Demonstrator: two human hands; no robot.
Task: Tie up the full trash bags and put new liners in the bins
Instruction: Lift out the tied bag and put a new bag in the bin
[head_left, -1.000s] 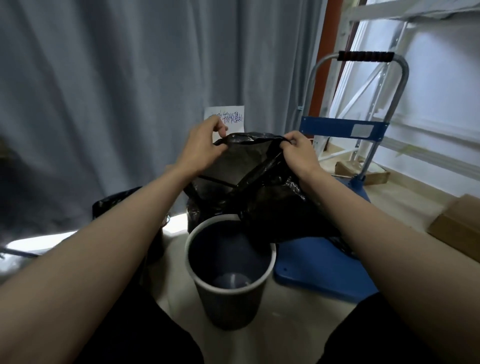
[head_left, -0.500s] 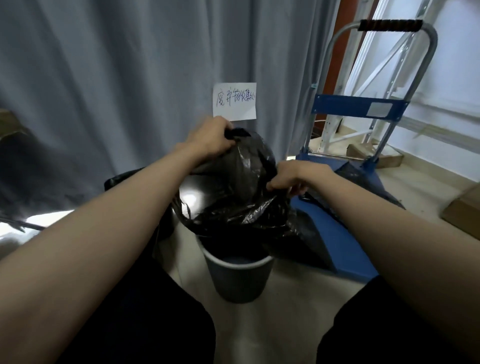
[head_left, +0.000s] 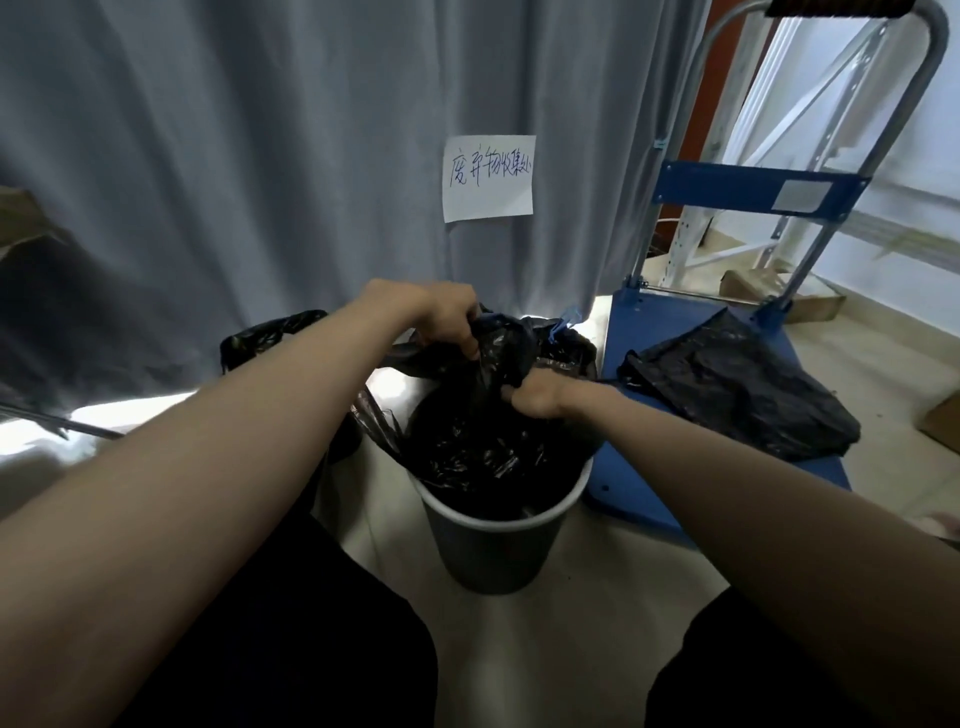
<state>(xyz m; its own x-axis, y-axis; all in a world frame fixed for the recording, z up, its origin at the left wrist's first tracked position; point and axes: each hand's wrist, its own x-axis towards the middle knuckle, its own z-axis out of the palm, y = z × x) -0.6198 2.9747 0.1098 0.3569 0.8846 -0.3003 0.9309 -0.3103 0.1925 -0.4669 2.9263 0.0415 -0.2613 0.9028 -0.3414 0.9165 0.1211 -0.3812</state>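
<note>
A grey round bin (head_left: 493, 551) with a pale rim stands on the floor between my knees. A black plastic liner (head_left: 483, 447) hangs into its mouth, bunched above the rim. My left hand (head_left: 441, 319) pinches the liner's upper edge at the far side of the bin. My right hand (head_left: 540, 397) is closed on the liner lower down, just over the bin's right side. Behind the bin on the left sits another black bag (head_left: 270, 335), partly hidden by my left arm.
A blue platform trolley (head_left: 675, 332) with a metal handle stands to the right, a flat black bag (head_left: 737, 384) lying on its deck. A grey curtain (head_left: 260, 156) with a handwritten paper note (head_left: 488, 179) hangs behind. Cardboard boxes (head_left: 940, 421) lie at the right.
Both hands have come down with the black liner, from held up above the bin to pushed into its mouth. The view has tilted downward.
</note>
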